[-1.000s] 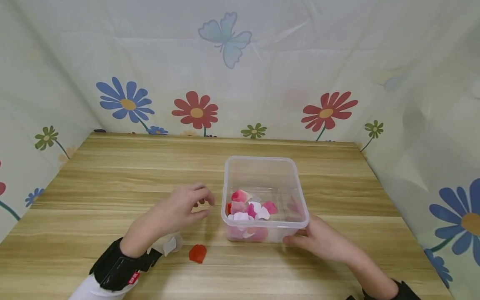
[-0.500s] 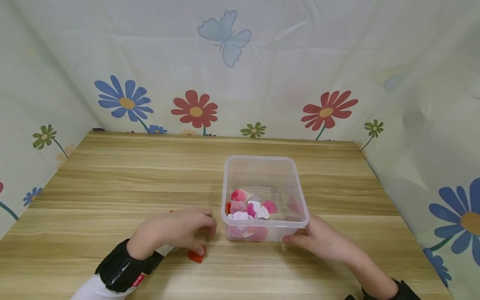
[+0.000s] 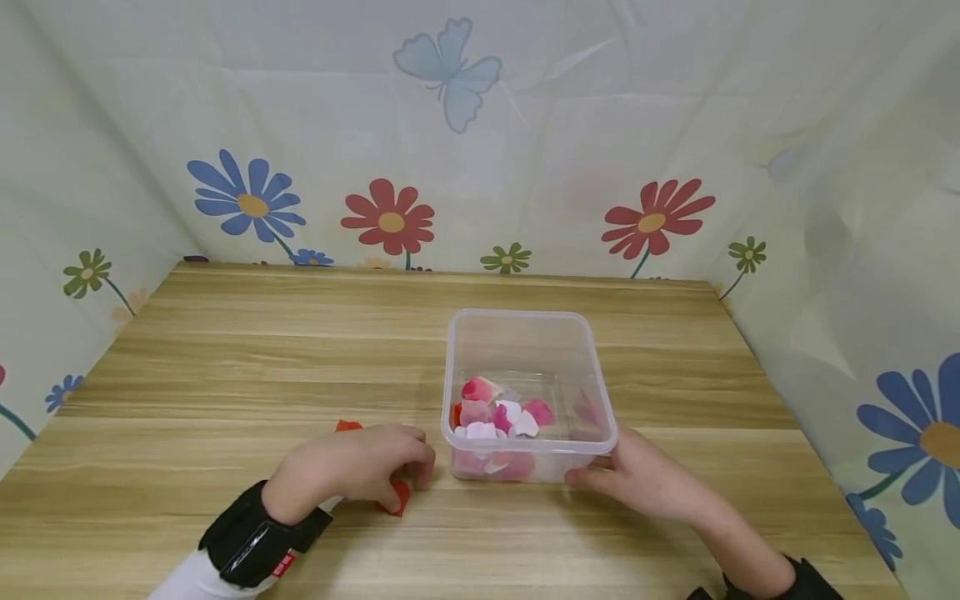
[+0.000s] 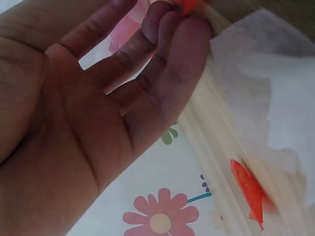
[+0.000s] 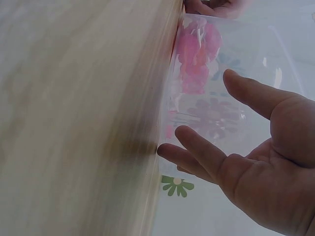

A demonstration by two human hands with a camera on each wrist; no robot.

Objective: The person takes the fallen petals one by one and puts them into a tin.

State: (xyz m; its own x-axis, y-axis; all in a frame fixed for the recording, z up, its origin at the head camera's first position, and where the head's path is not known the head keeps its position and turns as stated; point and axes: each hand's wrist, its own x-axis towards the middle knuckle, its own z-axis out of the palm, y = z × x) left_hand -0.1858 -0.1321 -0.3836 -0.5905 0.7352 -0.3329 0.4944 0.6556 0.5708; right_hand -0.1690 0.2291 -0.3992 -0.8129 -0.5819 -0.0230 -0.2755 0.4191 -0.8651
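A clear plastic box (image 3: 530, 315) stands on the wooden table, with pink, white and red flower petals (image 3: 483, 421) gathered on its left side. Just left of it, my left hand (image 3: 356, 467) pinches a red petal (image 3: 401, 493) at the tabletop between thumb and fingers. In the left wrist view, that red petal (image 4: 188, 6) shows partly behind the curled fingertips. My right hand (image 3: 645, 479) touches the box's near right corner. Fairly straight fingers and a spread thumb appear on that hand (image 5: 266, 152) in the right wrist view.
Another red petal (image 3: 348, 425) lies behind the left hand; a red petal (image 4: 250, 189) and blurred white petals (image 4: 275, 88) appear in the left wrist view. A flower-printed curtain (image 3: 555, 150) rises behind and beside the wooden table (image 3: 300, 333).
My left hand has come down and toward me from beside the box onto the red petal, which has shifted slightly. My right hand and the box have stayed in place.
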